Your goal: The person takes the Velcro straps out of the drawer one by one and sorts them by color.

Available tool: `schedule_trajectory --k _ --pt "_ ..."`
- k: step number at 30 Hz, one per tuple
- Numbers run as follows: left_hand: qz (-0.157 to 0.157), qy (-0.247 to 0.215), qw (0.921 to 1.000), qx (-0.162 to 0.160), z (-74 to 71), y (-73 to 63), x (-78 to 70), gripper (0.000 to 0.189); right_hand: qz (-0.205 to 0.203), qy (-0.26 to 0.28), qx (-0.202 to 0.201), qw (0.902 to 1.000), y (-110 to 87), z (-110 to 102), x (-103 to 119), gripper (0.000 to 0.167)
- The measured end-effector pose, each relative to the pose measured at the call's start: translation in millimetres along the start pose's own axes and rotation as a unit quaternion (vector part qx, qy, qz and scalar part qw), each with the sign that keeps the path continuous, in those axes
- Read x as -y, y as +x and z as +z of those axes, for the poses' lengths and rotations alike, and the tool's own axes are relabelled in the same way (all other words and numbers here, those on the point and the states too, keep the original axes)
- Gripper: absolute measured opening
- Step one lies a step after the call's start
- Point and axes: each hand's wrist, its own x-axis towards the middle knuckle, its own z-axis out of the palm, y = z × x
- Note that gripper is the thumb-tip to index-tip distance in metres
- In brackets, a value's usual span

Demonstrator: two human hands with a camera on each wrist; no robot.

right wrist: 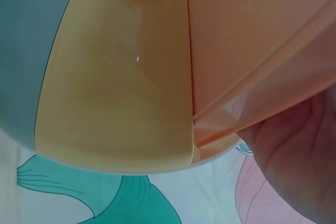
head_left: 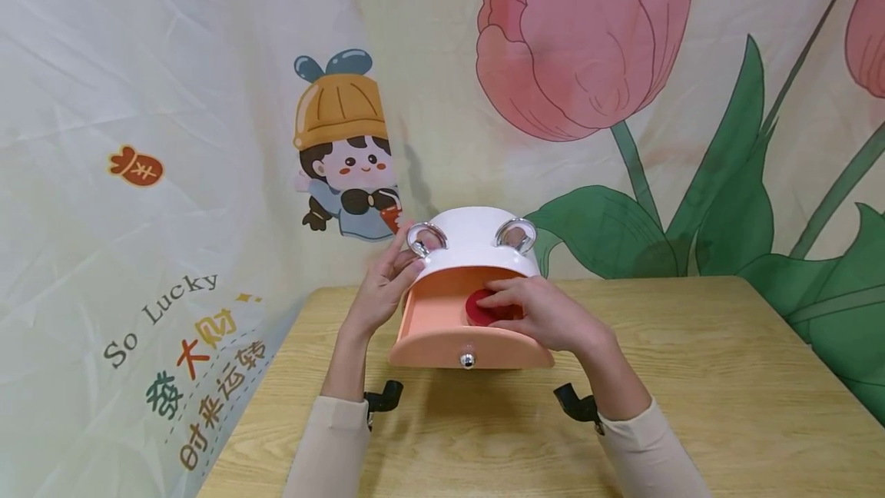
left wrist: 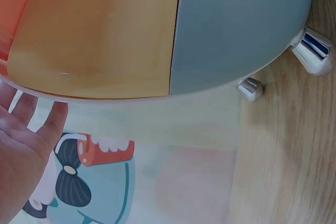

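A small white cabinet (head_left: 473,233) with two silver ear-like loops stands on the table. Its orange top drawer (head_left: 429,350) is pulled out and has a silver knob. My left hand (head_left: 376,294) rests against the cabinet's left side by one loop, fingers extended. Over the drawer's right side reaches my right hand (head_left: 549,313), its fingers and thumb pinching a flat red round piece (head_left: 477,308) inside. The right wrist view shows part of that hand beside the drawer wall (right wrist: 283,87), with its fingertips hidden. Beneath lie a yellow drawer (right wrist: 115,77) and a grey-blue drawer (left wrist: 236,30), both closed.
The cabinet stands on short silver feet (left wrist: 315,51) on a wooden table (head_left: 691,375). Behind it hangs a printed cloth (head_left: 442,98) with tulips and a cartoon child. Black wrist-camera mounts (head_left: 383,396) stick out from both sleeves.
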Motion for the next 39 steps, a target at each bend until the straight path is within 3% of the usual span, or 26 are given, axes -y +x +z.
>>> schedule_trajectory --k 14,30,39 --pt "-0.006 -0.01 0.9999 -0.004 0.8 -1.4 1.4 0.07 -0.019 -0.026 -0.001 0.9995 1.1 -0.1 2.0 0.043" --pt "-0.017 0.002 0.9998 -0.006 -0.5 -2.7 4.4 0.068 -0.037 0.041 -0.022 0.9982 -7.3 -3.5 -0.9 0.045" --pt "-0.007 -0.005 1.0 0.0 -0.2 -1.6 3.5 0.069 -0.033 0.034 -0.029 0.9985 -8.9 -2.3 -1.6 0.047"
